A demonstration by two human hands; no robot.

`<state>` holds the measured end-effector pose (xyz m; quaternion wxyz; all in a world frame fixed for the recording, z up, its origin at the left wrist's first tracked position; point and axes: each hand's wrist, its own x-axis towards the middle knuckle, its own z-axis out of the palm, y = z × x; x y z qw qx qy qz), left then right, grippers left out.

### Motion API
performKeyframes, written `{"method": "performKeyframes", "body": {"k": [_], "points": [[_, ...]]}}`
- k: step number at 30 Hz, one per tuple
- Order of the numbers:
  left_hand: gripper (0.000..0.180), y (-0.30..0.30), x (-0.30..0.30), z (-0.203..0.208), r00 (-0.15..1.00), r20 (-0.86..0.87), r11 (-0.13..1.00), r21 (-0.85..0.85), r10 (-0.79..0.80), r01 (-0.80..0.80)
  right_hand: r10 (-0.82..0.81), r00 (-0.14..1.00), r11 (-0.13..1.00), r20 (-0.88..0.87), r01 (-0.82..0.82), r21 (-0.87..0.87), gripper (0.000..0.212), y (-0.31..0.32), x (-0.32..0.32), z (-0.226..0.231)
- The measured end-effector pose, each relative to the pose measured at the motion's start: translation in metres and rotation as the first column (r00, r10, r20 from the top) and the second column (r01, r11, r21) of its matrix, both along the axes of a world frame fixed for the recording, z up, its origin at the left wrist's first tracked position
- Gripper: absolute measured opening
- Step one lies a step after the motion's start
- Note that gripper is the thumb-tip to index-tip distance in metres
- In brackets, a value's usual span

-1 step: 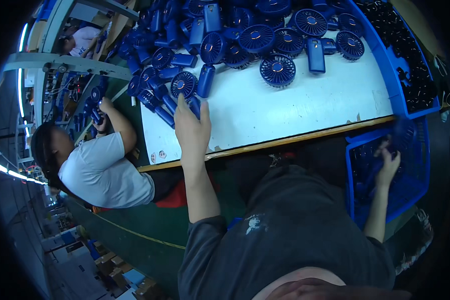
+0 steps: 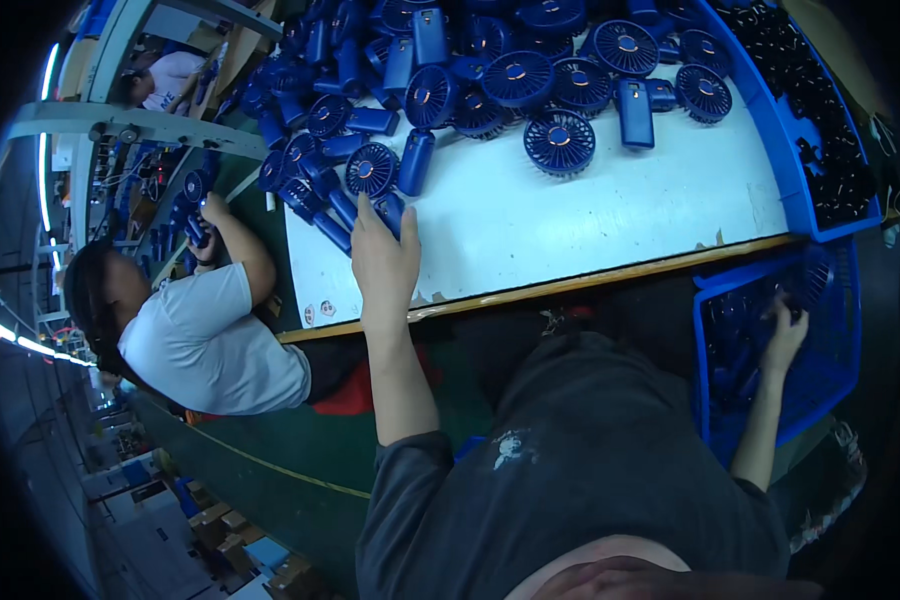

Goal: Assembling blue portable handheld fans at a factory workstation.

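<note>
On the white tabletop, my left hand [image 2: 384, 262] has its thumb and fingers around the handle of a blue handheld fan [image 2: 371, 170], whose round head points away from me. My right hand [image 2: 785, 338] is down in a blue crate [image 2: 703, 375] below the table's right end. Its curled fingers are at the handle of another blue fan [image 2: 818, 277], which is dim and partly hidden. More dark blue fans [image 2: 732, 325] lie in that crate. A single fan [image 2: 559, 143] sits at the front of the large heap on the table.
A blue tray [image 2: 788, 180] of small black parts stands along the table's right side. The wooden table edge [image 2: 570, 285] runs before me. At the left, a co-worker [image 2: 205, 335] in a white shirt handles fans beside a grey metal frame [image 2: 170, 127].
My right hand has shifted slightly down and right in the crate, and the fan by it shows less blur. My left hand stays at the same fan.
</note>
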<state>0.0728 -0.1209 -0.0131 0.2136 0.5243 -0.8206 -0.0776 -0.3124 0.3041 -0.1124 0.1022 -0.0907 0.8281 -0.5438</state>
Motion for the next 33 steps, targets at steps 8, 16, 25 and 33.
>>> {"method": "performKeyframes", "body": {"k": [8,16,25,33], "points": [[0.085,-0.011,-0.020,0.003,0.986,0.098,0.986,0.086,0.134,-0.143,-0.053,0.970,0.613,-0.238,0.220,0.759,0.055,0.148,-0.093,-0.119],[0.042,0.076,-0.029,0.003,0.495,-0.796,0.826,0.510,0.348,0.240,0.462,0.883,0.887,0.089,-0.460,-0.039,0.039,-0.068,0.066,0.033],[0.061,0.139,-0.089,-0.020,0.231,-0.959,0.829,0.261,0.164,0.495,0.912,0.384,0.410,0.146,-0.868,-0.280,0.052,-0.192,0.171,0.080],[0.079,0.129,-0.112,-0.010,0.133,-0.629,0.049,0.263,0.766,0.964,0.948,0.053,0.181,-0.315,-0.902,0.392,0.035,-0.203,0.151,0.119]]}}
